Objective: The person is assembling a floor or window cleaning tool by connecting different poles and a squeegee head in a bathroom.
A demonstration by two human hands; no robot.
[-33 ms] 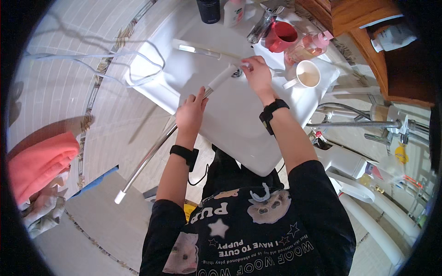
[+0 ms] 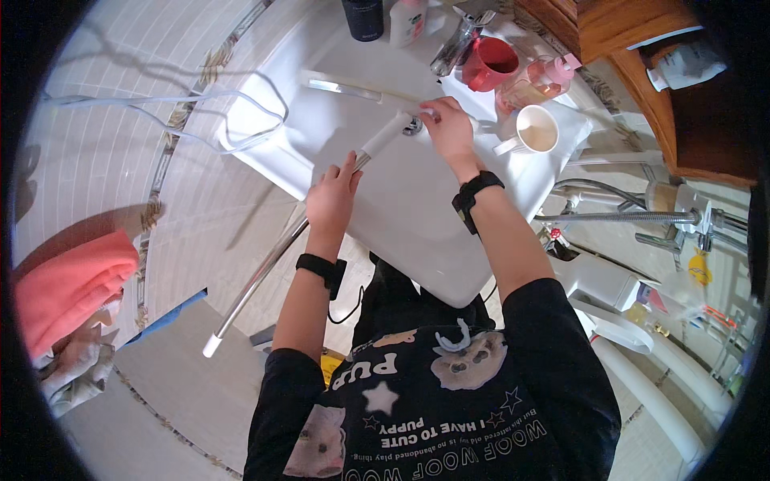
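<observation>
My left hand point(image 2: 330, 196) is closed round a silvery metal pole point(image 2: 265, 272) that slants across the sink's near left edge. A white cap finishes its low end; its upper end has a white sleeve point(image 2: 383, 138) near the drain. A long, narrow white crossbar point(image 2: 345, 90) with a shiny strip lies across the sink at that end. My right hand point(image 2: 447, 128) pinches the crossbar near its middle, fingertips bent over it. Whether sleeve and crossbar are joined is hard to see. The white sink point(image 2: 409, 216) lies beneath both hands.
On the sink's far right stand a chrome tap point(image 2: 461, 44), a red mug point(image 2: 489, 64), a pink pump bottle point(image 2: 537, 84) and a white mug point(image 2: 536, 130). A dark cup point(image 2: 365, 20) and white bottle point(image 2: 407, 22) stand at the back. A pale cable point(image 2: 241, 94) hangs left.
The pole's capped low end has swung slightly to the right. Both hands stay almost in the same place.
</observation>
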